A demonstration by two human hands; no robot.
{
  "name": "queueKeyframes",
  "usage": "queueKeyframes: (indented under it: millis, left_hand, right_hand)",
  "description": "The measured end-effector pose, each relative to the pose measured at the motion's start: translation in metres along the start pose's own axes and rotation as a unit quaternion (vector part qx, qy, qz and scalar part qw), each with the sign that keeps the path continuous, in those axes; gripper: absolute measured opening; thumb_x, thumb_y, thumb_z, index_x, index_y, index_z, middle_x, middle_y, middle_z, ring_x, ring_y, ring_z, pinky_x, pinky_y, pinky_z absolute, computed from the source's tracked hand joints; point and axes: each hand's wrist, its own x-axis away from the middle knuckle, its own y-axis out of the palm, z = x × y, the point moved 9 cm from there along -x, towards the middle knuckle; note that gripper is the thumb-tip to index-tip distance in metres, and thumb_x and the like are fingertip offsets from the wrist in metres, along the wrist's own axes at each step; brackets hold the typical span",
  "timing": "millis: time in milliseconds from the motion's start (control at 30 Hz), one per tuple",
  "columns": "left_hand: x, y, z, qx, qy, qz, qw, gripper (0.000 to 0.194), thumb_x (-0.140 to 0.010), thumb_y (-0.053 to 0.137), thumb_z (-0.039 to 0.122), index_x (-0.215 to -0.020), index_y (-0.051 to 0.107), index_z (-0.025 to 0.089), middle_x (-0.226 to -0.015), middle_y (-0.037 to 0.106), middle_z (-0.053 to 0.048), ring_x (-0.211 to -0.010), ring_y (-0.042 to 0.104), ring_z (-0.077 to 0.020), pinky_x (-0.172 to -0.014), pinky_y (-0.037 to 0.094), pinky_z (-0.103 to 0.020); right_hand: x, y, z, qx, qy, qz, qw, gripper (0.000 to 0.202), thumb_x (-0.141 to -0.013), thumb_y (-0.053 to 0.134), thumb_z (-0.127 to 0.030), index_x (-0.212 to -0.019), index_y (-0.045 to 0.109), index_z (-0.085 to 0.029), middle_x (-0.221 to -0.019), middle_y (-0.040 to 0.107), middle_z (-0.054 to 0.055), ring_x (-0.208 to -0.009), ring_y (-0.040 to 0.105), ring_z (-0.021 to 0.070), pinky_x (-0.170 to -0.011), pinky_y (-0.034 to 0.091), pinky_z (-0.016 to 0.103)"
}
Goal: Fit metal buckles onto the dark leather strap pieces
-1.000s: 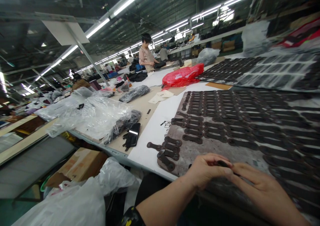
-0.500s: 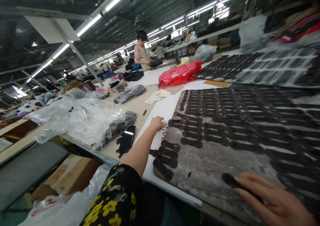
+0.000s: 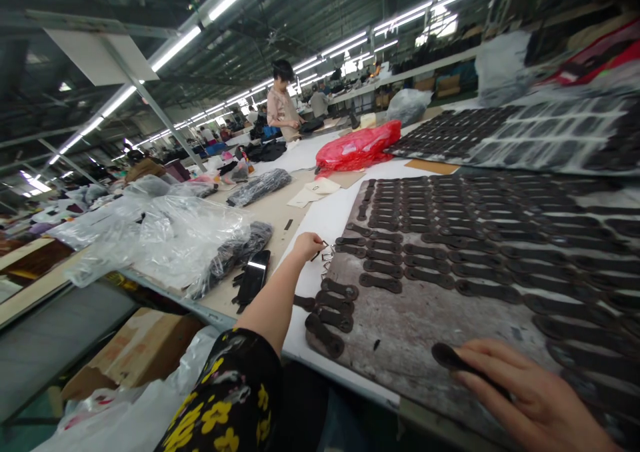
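Observation:
My left hand (image 3: 305,247) reaches out to the white sheet's edge, its fingers pinched on a small wire-like metal ring (image 3: 325,243). Just beside it lies a small heap of similar metal rings (image 3: 328,259). At the lower right, my right hand (image 3: 525,389) grips a dark leather-like tab (image 3: 444,356) with rounded, wider ends, between thumb and fingers. Many matching dark tabs (image 3: 380,282) lie in rows on the grey, stained board (image 3: 400,332) under and beyond my hands. A few more tabs (image 3: 325,335) are grouped at the board's near left corner.
Left of my forearm are a black phone (image 3: 255,275) and clear plastic wrapping (image 3: 190,232). A red plastic bag (image 3: 357,147) lies farther back, near a second board of dark pieces (image 3: 460,132). A co-worker (image 3: 284,109) stands beyond. A cardboard box (image 3: 135,349) sits below the table edge.
My left hand has drawn slightly left from the metal rings, and one ring now shows at its fingertips. My right hand has shifted slightly left with the tab.

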Motion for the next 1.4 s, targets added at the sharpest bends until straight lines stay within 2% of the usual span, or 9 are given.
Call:
queueKeyframes:
  millis: [133, 233, 400, 633, 800, 900, 1067, 1167, 1400]
  left_hand:
    - [0.054, -0.005, 0.022, 0.185, 0.043, 0.045, 0.981, 0.025, -0.086, 0.055, 0.032, -0.095, 0.061, 0.010, -0.085, 0.066, -0.009, -0.073, 0.064, -0.0112, -0.063, 0.051, -0.020]
    - [0.101, 0.012, 0.048, 0.295, 0.068, 0.036, 0.953, 0.032, -0.086, 0.052, 0.040, -0.094, 0.061, 0.010, -0.083, 0.065, -0.008, -0.070, 0.064, -0.0103, -0.052, 0.047, -0.015]
    - [0.157, 0.065, 0.087, 0.549, 0.042, -0.039, 0.834, 0.028, -0.067, 0.075, 0.033, -0.081, 0.064, 0.012, -0.074, 0.064, -0.003, -0.056, 0.060, -0.0072, -0.039, 0.034, -0.011]
    - [0.167, 0.130, 0.099, 0.577, -0.010, -0.113, 0.809, 0.026, -0.063, 0.078, 0.028, -0.078, 0.064, 0.012, -0.069, 0.066, 0.000, -0.052, 0.061, -0.0066, -0.038, 0.033, -0.011]
    - [0.181, 0.159, 0.107, 0.605, -0.014, -0.199, 0.771, 0.022, -0.067, 0.076, 0.026, -0.074, 0.060, 0.013, -0.080, 0.068, -0.002, -0.074, 0.069, -0.0170, -0.052, 0.049, -0.016]
    - [0.186, 0.165, 0.111, 0.604, -0.006, -0.229, 0.764, 0.019, -0.070, 0.074, 0.024, -0.073, 0.059, 0.011, -0.092, 0.069, -0.007, -0.077, 0.068, -0.0146, -0.058, 0.052, -0.016]
    - [0.187, 0.165, 0.115, 0.596, 0.018, -0.263, 0.758, 0.015, -0.074, 0.070, 0.024, -0.082, 0.062, 0.013, -0.078, 0.067, -0.003, -0.067, 0.065, -0.0103, -0.055, 0.051, -0.015]
    - [0.188, 0.162, 0.116, 0.588, 0.033, -0.266, 0.763, 0.016, -0.074, 0.070, 0.024, -0.086, 0.063, 0.015, -0.075, 0.066, -0.001, -0.067, 0.065, -0.0114, -0.058, 0.052, -0.018]
    - [0.203, 0.162, 0.130, 0.541, 0.114, -0.315, 0.771, 0.008, -0.079, 0.064, 0.021, -0.084, 0.067, 0.015, -0.092, 0.068, -0.006, -0.096, 0.063, -0.0204, -0.084, 0.049, -0.031]
  right_hand:
    - [-0.001, -0.014, -0.009, -0.005, -0.013, 0.037, 0.999, 0.021, -0.086, 0.056, -0.034, -0.103, 0.066, -0.027, -0.099, 0.065, 0.005, -0.088, 0.065, 0.0208, -0.071, 0.055, 0.024]
    - [-0.001, -0.028, -0.015, -0.004, -0.015, 0.081, 0.997, 0.020, -0.086, 0.056, -0.032, -0.101, 0.066, -0.026, -0.098, 0.064, 0.005, -0.089, 0.064, 0.0202, -0.073, 0.053, 0.025]
    - [-0.004, -0.042, -0.019, -0.024, 0.006, 0.113, 0.993, 0.017, -0.088, 0.054, -0.027, -0.099, 0.066, -0.022, -0.095, 0.063, 0.005, -0.086, 0.062, 0.0179, -0.075, 0.050, 0.026]
    - [-0.002, -0.055, -0.010, -0.043, 0.041, 0.144, 0.988, 0.015, -0.087, 0.055, -0.023, -0.096, 0.067, -0.021, -0.090, 0.062, 0.004, -0.083, 0.060, 0.0166, -0.074, 0.048, 0.026]
    - [-0.003, -0.060, -0.005, -0.025, 0.043, 0.168, 0.985, 0.014, -0.086, 0.057, -0.023, -0.095, 0.067, -0.019, -0.091, 0.062, 0.005, -0.084, 0.058, 0.0172, -0.075, 0.047, 0.028]
    - [-0.007, -0.054, -0.005, -0.004, 0.039, 0.150, 0.988, 0.014, -0.087, 0.057, -0.024, -0.095, 0.067, -0.020, -0.091, 0.061, 0.005, -0.084, 0.058, 0.0180, -0.076, 0.046, 0.029]
    - [-0.012, -0.047, 0.003, -0.029, 0.076, 0.138, 0.987, 0.016, -0.086, 0.056, -0.025, -0.095, 0.068, -0.020, -0.091, 0.062, 0.005, -0.085, 0.058, 0.0189, -0.076, 0.046, 0.030]
    - [-0.013, -0.037, 0.014, -0.085, 0.129, 0.088, 0.984, 0.014, -0.085, 0.057, -0.026, -0.088, 0.070, -0.021, -0.085, 0.064, 0.003, -0.080, 0.059, 0.0177, -0.073, 0.046, 0.028]
    - [-0.013, -0.019, 0.008, -0.169, 0.162, -0.020, 0.972, 0.019, -0.084, 0.056, -0.027, -0.075, 0.071, -0.019, -0.075, 0.062, 0.000, -0.073, 0.058, 0.0161, -0.068, 0.042, 0.026]
